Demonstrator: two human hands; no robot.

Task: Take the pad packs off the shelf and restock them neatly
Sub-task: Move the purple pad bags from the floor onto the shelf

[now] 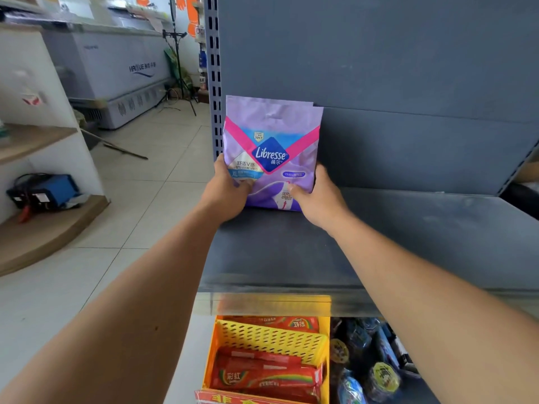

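The grey shelf (408, 228) is taking most of the view, and its board is bare except for one purple pack (271, 153). The pack is standing upright at the far left corner, with its back near the rear panel and its left edge beside the perforated post (214, 68). There seems to be a second pack behind it, because another edge is showing at the top right, but I cannot tell for sure.

Both hands are holding the pack at its lower corners. The left hand (227, 191) is gripping the left bottom corner, with the thumb lying on the front and the other fingers curling behind the edge. The right hand (318, 196) is gripping the right bottom corner in the same way. I think this grip from two sides is keeping the soft pack straight and square to the corner, so the row can begin neatly there.

Below the shelf, a yellow basket (271, 336) is holding red candy packs (262, 374). Right of it, dark snack bags (370, 363) are lying in a loose pile.
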